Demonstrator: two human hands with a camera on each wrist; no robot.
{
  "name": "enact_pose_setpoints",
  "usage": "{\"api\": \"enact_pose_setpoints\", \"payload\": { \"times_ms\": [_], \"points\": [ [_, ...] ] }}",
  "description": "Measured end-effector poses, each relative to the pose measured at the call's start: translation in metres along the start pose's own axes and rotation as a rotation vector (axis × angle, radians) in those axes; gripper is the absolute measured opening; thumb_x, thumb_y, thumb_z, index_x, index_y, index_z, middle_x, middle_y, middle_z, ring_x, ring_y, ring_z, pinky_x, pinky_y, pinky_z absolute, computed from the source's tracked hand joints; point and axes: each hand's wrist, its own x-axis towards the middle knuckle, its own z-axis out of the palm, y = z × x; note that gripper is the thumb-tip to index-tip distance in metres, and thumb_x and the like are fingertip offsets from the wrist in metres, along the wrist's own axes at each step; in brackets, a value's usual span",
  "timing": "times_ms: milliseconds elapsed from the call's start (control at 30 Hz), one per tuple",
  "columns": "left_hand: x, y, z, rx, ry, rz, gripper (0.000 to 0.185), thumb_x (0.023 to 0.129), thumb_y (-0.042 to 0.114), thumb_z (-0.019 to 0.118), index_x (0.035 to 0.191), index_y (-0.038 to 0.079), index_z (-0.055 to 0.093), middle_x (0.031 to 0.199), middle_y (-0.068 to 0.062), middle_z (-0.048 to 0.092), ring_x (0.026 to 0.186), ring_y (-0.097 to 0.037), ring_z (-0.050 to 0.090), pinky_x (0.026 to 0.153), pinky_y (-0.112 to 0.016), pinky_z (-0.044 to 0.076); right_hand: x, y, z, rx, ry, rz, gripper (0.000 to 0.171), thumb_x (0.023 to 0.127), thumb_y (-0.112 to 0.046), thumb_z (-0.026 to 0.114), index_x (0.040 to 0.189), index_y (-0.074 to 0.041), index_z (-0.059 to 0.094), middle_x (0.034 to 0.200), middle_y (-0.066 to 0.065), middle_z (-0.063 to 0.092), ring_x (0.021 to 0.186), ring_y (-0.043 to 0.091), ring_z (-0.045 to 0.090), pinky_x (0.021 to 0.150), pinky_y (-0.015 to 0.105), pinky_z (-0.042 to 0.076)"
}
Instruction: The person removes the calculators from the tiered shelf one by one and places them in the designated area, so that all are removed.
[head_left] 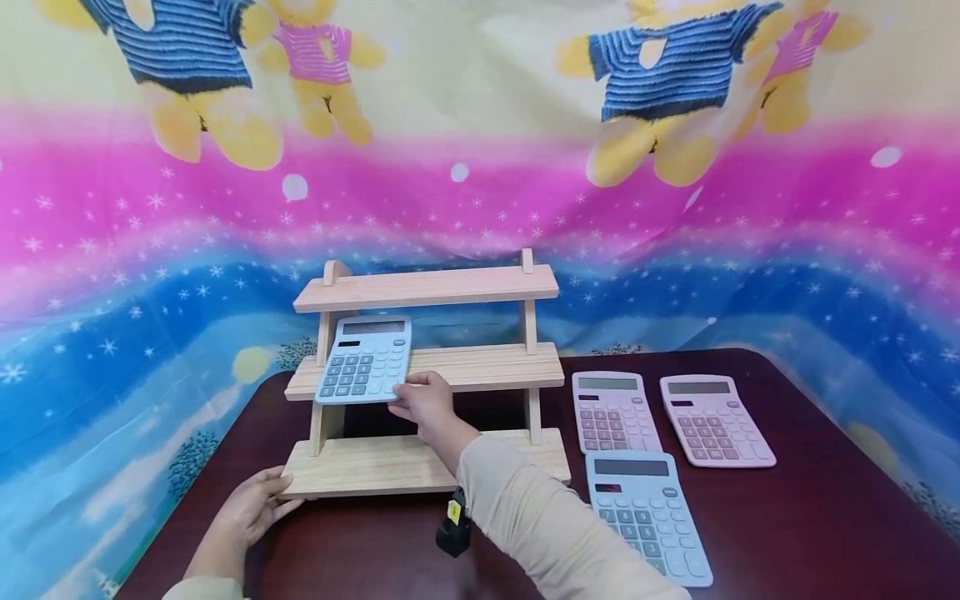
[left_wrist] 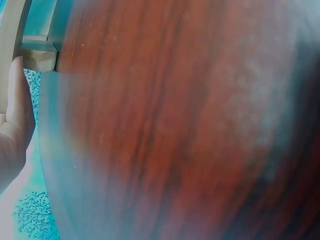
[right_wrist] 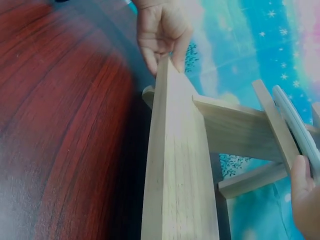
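Note:
A light blue calculator (head_left: 365, 358) leans upright at the left of the middle tier of a wooden three-tier shelf (head_left: 427, 462). My right hand (head_left: 431, 408) pinches its lower right corner; in the right wrist view, that hand (right_wrist: 306, 200) shows at the calculator's thin edge (right_wrist: 296, 125). With my left hand (head_left: 251, 507) I grip the left end of the bottom tier. The right wrist view has that left hand (right_wrist: 164, 31) with thumb and fingers on either side of the board's end. Only part of the left hand (left_wrist: 15, 125) appears in the left wrist view.
Right of the shelf, two pink calculators (head_left: 615, 417) (head_left: 716, 421) lie on the dark red table (head_left: 825, 500). Another blue calculator (head_left: 648, 512) lies nearer, partly behind my right sleeve. A black device with a yellow label (head_left: 453, 525) hangs under the right wrist. A patterned cloth (head_left: 465, 200) backs the table.

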Motion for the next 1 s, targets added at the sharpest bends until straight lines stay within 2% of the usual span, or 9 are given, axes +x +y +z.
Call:
{"api": "enact_pose_setpoints", "payload": {
  "times_ms": [200,333,500,700,833,1000],
  "points": [
    [-0.001,0.001,0.0,-0.004,-0.002,0.006,0.063,0.092,0.011,0.042,0.133,-0.012,-0.001,0.13,-0.037,0.01,0.082,-0.01,0.052,0.079,-0.034,0.046,-0.003,-0.007,-0.008,0.043,-0.065,0.044,0.025,0.076,0.008,0.057,0.1,0.01,0.051,0.08,0.015,0.061,0.062,0.016,0.057,0.064,0.029,0.051],
    [-0.001,0.0,0.0,-0.006,-0.004,0.008,0.062,0.092,0.011,0.041,0.133,-0.012,0.0,0.129,-0.037,0.01,0.082,-0.01,0.052,0.079,-0.034,0.046,-0.01,-0.009,-0.014,0.03,-0.109,0.063,0.023,0.078,0.006,0.056,0.099,0.013,0.054,0.08,0.015,0.062,0.063,0.016,0.057,0.065,0.028,0.051],
    [-0.002,-0.002,0.001,-0.011,-0.006,0.008,0.061,0.092,0.01,0.04,0.133,-0.012,0.0,0.129,-0.037,0.01,0.082,-0.009,0.052,0.079,-0.033,0.046,-0.018,-0.01,-0.019,0.069,-0.139,0.065,0.022,0.078,0.007,0.054,0.098,0.015,0.053,0.08,0.015,0.061,0.065,0.017,0.057,0.069,0.03,0.05],
    [-0.002,-0.002,0.001,-0.017,-0.011,0.013,0.065,0.091,0.012,0.043,0.133,-0.012,-0.001,0.13,-0.038,0.009,0.084,-0.011,0.052,0.08,-0.033,0.046,-0.022,-0.01,-0.021,0.13,-0.186,0.02,0.023,0.08,0.011,0.049,0.102,0.019,0.049,0.098,0.026,0.057,0.087,0.027,0.057,0.077,0.038,0.047],
    [-0.003,-0.002,0.001,-0.016,-0.002,0.009,0.064,0.091,0.012,0.042,0.133,-0.012,0.0,0.13,-0.037,0.009,0.083,-0.01,0.052,0.08,-0.033,0.046,-0.025,-0.012,-0.023,0.162,-0.188,0.008,0.024,0.081,0.012,0.046,0.103,0.021,0.046,0.105,0.029,0.052,0.096,0.032,0.053,0.081,0.041,0.044],
    [-0.004,-0.002,0.001,-0.024,-0.002,0.013,0.066,0.091,0.013,0.044,0.133,-0.012,0.0,0.13,-0.037,0.009,0.082,-0.01,0.052,0.08,-0.032,0.046,-0.028,-0.017,-0.026,0.195,-0.16,0.004,0.022,0.082,0.012,0.045,0.103,0.019,0.045,0.107,0.03,0.051,0.094,0.03,0.053,0.082,0.042,0.043]
  ]
}}
